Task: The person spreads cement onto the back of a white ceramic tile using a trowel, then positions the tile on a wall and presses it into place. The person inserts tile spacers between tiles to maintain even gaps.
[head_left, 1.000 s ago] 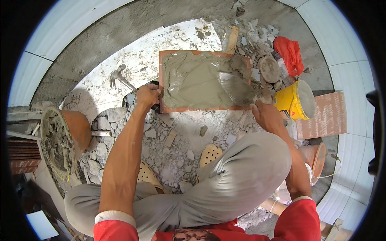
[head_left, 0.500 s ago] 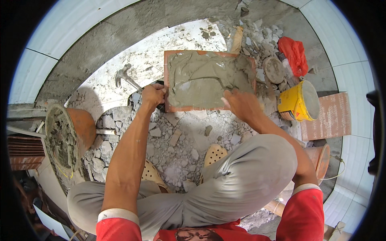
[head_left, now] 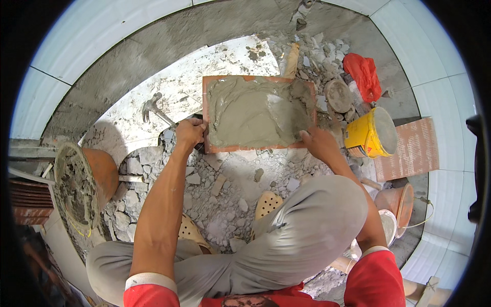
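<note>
A reddish-brown tile (head_left: 206,112) lies in front of me, its top covered by a thick bed of wet grey mortar (head_left: 245,115). My left hand (head_left: 190,134) is closed on the tile's left edge. Beside it, a claw hammer (head_left: 153,107) rests on a white stained board (head_left: 189,84), its handle pointing toward that hand. My right hand (head_left: 319,143) is closed at the tile's near right corner, fingertips by the mortar. Whatever it holds is hidden by the fingers and the mortar.
Broken rubble (head_left: 225,204) covers the ground. At left stands a tilted orange bucket (head_left: 105,174) of mortar. To the right are a yellow bucket (head_left: 360,134), a red plastic bag (head_left: 363,77), a round lid-like disc (head_left: 338,96), another tile (head_left: 409,148) and an orange pail (head_left: 404,204).
My right hand has moved right and nearer, from over the mortar to the tile's corner. The mortar's middle looks smoother. My left hand keeps its hold; the whole view has shifted slightly.
</note>
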The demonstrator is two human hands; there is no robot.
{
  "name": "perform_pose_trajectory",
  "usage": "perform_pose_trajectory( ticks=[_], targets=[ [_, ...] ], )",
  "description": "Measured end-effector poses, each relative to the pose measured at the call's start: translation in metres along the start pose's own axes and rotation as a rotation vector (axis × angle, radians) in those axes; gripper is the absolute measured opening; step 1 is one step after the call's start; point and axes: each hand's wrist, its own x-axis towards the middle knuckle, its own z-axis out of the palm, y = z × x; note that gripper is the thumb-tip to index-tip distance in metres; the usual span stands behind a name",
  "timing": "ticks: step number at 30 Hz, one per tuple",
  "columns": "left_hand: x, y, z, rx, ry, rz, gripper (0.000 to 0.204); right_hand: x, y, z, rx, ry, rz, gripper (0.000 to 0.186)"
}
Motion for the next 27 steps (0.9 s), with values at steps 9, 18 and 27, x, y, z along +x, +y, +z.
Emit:
perform_pose_trajectory(
  ticks=[9, 18, 27],
  targets=[
    [0.009, -0.017, 0.006, -0.037, 0.097, 0.108, 0.023, -0.053, 0.077, -0.019, -0.121, 0.113, 0.005, 0.044],
    [0.02, -0.041, 0.008, 0.546, 0.278, 0.521, 0.045, -0.038, 0.027, -0.057, 0.375, 0.004, -0.03, 0.061],
    [0.048, -0.074, 0.036, 0.319, 0.289, 0.437, 0.038, -0.037, -0.12, -0.188, 0.384, -0.041, -0.664, 0.059]
  ],
)
